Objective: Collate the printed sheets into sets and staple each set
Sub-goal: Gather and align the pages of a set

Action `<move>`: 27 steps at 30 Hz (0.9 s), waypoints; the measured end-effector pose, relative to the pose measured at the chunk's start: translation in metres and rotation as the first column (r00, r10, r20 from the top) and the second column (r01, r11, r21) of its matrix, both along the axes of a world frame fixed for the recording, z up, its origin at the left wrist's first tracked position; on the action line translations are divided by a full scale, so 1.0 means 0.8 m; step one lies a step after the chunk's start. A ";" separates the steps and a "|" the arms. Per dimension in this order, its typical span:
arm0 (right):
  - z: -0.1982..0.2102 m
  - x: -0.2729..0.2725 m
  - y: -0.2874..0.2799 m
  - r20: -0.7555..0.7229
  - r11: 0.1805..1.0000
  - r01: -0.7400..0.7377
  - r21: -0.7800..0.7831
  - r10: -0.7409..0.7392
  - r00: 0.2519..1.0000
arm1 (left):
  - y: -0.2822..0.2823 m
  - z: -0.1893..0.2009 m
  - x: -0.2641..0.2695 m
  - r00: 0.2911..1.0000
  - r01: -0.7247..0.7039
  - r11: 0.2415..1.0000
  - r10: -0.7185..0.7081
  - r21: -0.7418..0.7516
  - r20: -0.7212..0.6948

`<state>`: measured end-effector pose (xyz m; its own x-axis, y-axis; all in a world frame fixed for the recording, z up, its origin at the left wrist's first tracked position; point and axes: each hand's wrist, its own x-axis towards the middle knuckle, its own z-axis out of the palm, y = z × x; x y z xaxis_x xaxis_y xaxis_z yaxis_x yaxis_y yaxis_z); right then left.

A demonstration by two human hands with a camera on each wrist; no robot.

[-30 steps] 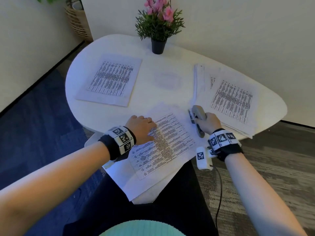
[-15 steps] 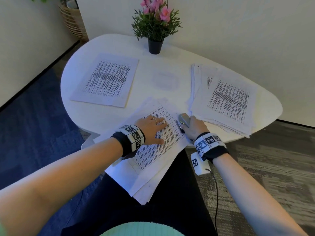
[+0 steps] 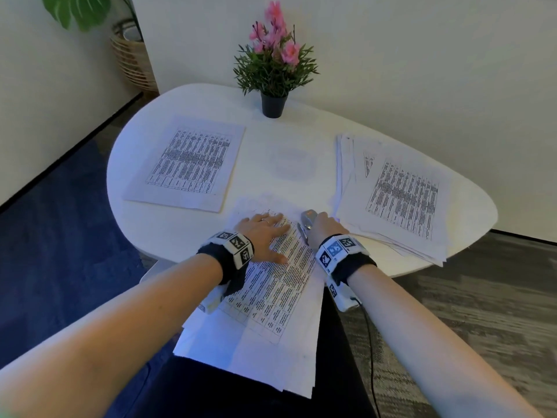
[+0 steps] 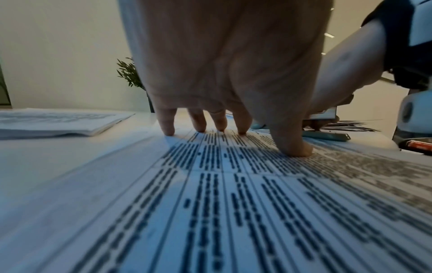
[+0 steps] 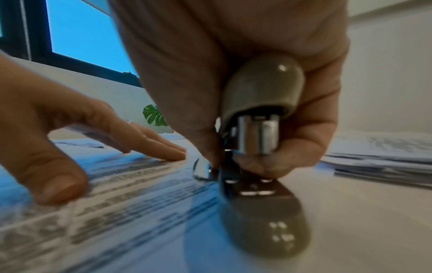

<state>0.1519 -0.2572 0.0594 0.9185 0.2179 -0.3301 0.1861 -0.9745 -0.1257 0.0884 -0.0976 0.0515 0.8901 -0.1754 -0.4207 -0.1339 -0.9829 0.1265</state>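
White printed sheets covered in dense black tables lie fanned at the lower centre of the head view, half on the near rim of the table and half overhanging it toward the person's lap, their top edge pointing up the frame so that a corner sits within reach of the stapler; the left hand lies flat on them, fingers straight and spread with the tips and thumb pressing the top page, which I judge is meant to keep the loose set square while it is fastened; just to its right, the right hand is curled around a grey-brown metal-nosed stapler, thumb and fingers clasping its top arm while its base rests at the sheets' right edge; whether the paper is already between its jaws I cannot tell; a thick stack of printed sheets, loosely squared, waits at centre right, likely the supply for further sets, and a neater flat set lies at centre left, apart from the work; beyond, at upper centre of the rounded white table, stands a pink-flowered plant in a small black pot, well clear of the hands.
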 end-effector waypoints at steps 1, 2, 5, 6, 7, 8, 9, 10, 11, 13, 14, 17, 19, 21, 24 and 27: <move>-0.001 0.000 0.005 -0.010 1.000 -0.003 0.009 0.003 1.000 | -0.001 -0.001 0.001 1.000 -0.009 1.000 0.009 0.007 0.008; -0.005 0.000 0.009 -0.015 1.000 -0.015 0.025 0.015 1.000 | -0.003 0.000 0.002 1.000 -0.017 1.000 0.017 0.018 0.015; -0.012 -0.002 0.021 -0.009 0.999 0.006 0.032 -0.005 1.000 | -0.006 0.002 0.005 0.999 -0.035 0.998 0.034 0.042 0.023; -0.014 -0.002 0.022 0.003 0.999 0.009 0.036 -0.009 1.000 | -0.007 0.003 0.005 0.999 -0.041 0.998 0.040 0.042 0.027; -0.010 -0.003 0.021 0.010 0.999 0.020 0.032 -0.021 1.000 | -0.007 0.004 0.005 0.998 -0.048 0.998 0.046 0.041 0.034; -0.009 -0.001 0.020 0.029 0.999 0.029 0.032 -0.030 0.999 | -0.008 0.005 0.005 0.998 -0.055 0.998 0.053 0.042 0.042; -0.004 -0.001 0.018 0.039 0.999 0.037 0.013 -0.037 0.999 | -0.008 0.006 0.006 0.997 -0.061 0.997 0.058 0.044 0.050; -0.001 0.003 0.017 0.064 1.000 0.022 -0.007 -0.021 0.998 | -0.008 0.006 0.005 0.997 -0.065 0.997 0.063 0.045 0.053; 0.003 0.004 0.016 0.073 1.000 0.004 -0.026 -0.002 0.997 | -0.008 0.006 0.005 0.996 -0.069 0.997 0.067 0.046 0.055; 0.002 0.008 0.020 0.057 0.999 -0.029 -0.027 0.030 0.998 | -0.008 0.006 0.005 0.996 -0.073 0.996 0.070 0.049 0.060; -0.003 0.010 0.025 0.041 0.999 -0.037 0.000 0.037 0.998 | -0.008 0.007 0.005 0.996 -0.072 0.996 0.069 0.050 0.061; -0.005 0.009 0.032 0.045 1.000 -0.005 0.023 0.004 0.999 | -0.008 0.005 0.005 0.994 -0.083 0.996 0.080 0.040 0.074; 0.001 0.010 0.031 0.070 1.000 -0.008 -0.004 0.008 0.997 | -0.007 0.003 0.004 0.993 -0.089 0.995 0.086 0.036 0.079; 0.007 0.013 0.029 0.119 0.997 -0.056 -0.057 0.063 0.991 | -0.007 0.001 0.004 0.993 -0.095 0.995 0.091 0.040 0.079; 0.007 0.017 0.031 0.118 0.998 -0.054 -0.042 0.058 0.991 | -0.007 -0.002 0.004 0.991 -0.102 0.994 0.098 0.044 0.086; 0.003 0.015 0.038 0.025 0.995 0.095 0.022 -0.095 0.995 | -0.007 -0.002 0.004 0.991 -0.102 0.994 0.098 0.035 0.089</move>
<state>0.1638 -0.2264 0.0619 0.9435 0.1358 -0.3024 0.0962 -0.9851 -0.1422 0.0915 -0.1031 0.0501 0.9356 -0.0687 -0.3462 -0.0436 -0.9959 0.0796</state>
